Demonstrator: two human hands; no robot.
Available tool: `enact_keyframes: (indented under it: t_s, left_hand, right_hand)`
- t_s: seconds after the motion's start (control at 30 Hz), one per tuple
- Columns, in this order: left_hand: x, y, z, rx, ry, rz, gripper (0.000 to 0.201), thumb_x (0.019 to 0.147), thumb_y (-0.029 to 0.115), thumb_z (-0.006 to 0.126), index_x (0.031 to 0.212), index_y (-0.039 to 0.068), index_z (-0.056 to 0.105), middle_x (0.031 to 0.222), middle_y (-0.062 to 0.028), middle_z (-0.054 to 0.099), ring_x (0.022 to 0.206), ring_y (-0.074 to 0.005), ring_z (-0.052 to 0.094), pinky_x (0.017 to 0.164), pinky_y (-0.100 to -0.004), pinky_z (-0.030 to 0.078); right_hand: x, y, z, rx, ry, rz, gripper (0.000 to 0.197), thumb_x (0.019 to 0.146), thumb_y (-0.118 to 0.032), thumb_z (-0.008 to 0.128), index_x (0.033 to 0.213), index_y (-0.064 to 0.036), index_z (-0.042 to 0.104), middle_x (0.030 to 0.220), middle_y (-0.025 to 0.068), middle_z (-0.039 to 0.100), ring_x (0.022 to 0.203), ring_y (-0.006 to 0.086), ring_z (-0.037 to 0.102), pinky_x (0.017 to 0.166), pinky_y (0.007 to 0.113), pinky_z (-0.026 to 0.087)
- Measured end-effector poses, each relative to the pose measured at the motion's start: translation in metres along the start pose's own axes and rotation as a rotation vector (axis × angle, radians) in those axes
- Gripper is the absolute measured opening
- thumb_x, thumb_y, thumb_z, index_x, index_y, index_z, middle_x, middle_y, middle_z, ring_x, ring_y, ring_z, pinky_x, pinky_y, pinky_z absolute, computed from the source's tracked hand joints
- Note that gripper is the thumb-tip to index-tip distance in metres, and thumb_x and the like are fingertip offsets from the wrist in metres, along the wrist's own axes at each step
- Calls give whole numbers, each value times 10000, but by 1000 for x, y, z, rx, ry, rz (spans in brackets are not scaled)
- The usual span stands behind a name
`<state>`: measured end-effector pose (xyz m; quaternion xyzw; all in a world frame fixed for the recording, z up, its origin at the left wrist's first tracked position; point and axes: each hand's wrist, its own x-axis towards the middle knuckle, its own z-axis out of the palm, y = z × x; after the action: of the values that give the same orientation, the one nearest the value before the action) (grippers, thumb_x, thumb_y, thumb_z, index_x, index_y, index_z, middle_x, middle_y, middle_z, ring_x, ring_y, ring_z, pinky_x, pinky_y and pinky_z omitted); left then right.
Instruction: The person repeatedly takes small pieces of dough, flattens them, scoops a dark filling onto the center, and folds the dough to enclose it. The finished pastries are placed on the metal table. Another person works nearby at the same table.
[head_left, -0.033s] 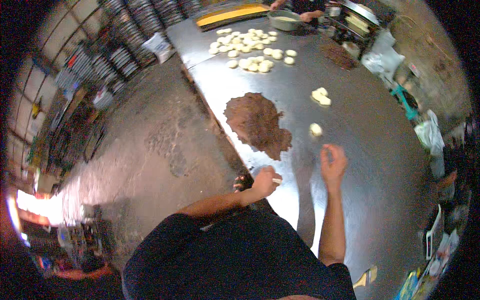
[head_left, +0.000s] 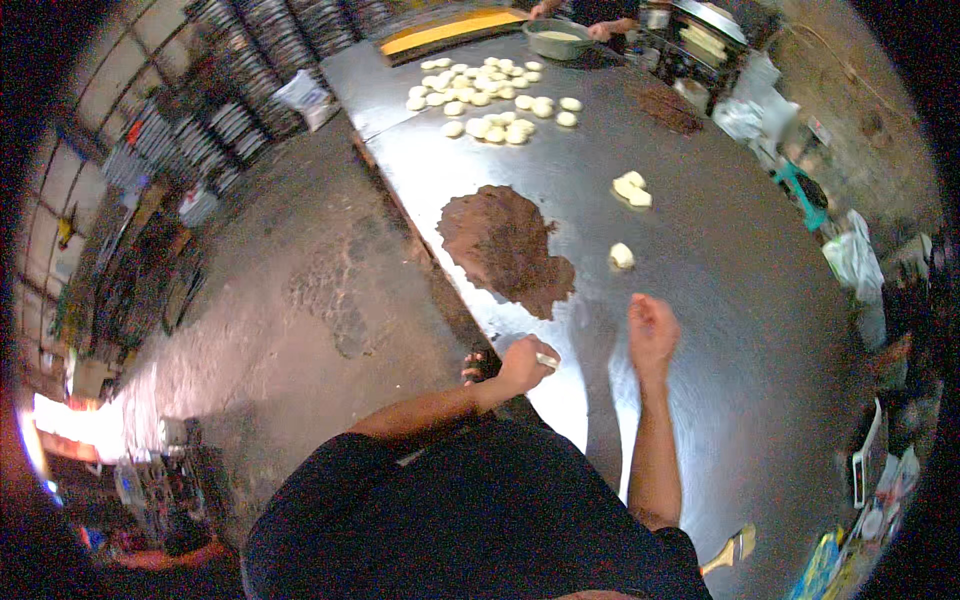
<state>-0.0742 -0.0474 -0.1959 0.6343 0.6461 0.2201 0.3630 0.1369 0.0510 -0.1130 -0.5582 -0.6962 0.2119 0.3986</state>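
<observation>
My left hand (head_left: pixel 522 366) is closed around a small pale piece of dough (head_left: pixel 547 360) at the table's near left edge. To its right, over the metal table, my right hand (head_left: pixel 653 335) has its fingers curled in; whatever is in them, if anything, is hidden. A lone dough ball (head_left: pixel 621 257) lies just beyond that hand, and a small cluster of dough pieces (head_left: pixel 631 189) lies farther out. A broad flat mass of brown paste (head_left: pixel 505 245) is spread on the table beyond my left hand.
Many dough balls (head_left: pixel 480 90) cover the table's far end, near a yellow-topped tray (head_left: pixel 450 35). Another person's hands touch a grey bowl (head_left: pixel 557 40) there. More brown stuff (head_left: pixel 665 107) sits at far right. A brush (head_left: pixel 733 550) lies near right; bags (head_left: pixel 857 262) line the right side.
The fingers of my right hand have curled in more, and it has drawn slightly back from the lone dough ball. My left hand still holds its dough piece. The whole view has shifted slightly.
</observation>
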Motion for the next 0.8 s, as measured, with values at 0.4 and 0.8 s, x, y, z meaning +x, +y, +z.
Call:
enact_keyframes:
  t_s: [0.4,0.8]
  left_hand:
    - [-8,232,-77,-676,351,353,367,916,323,632,804,-25,658,874,-73,645,798,-106,566,720,-277,455]
    - [-10,-19,-67,-1147,15,-567,651,933,634,398,1072,38,618,962,-90,658,784,-198,596,732,-335,486]
  right_hand:
    - [3,-101,-67,222,728,84,237,912,-247,558,784,-54,611,716,67,613,563,185,558,535,329,452]
    - [-45,-45,77,1209,-720,935,298,860,-76,650,1124,55,603,1079,116,661,957,204,649,887,349,528]
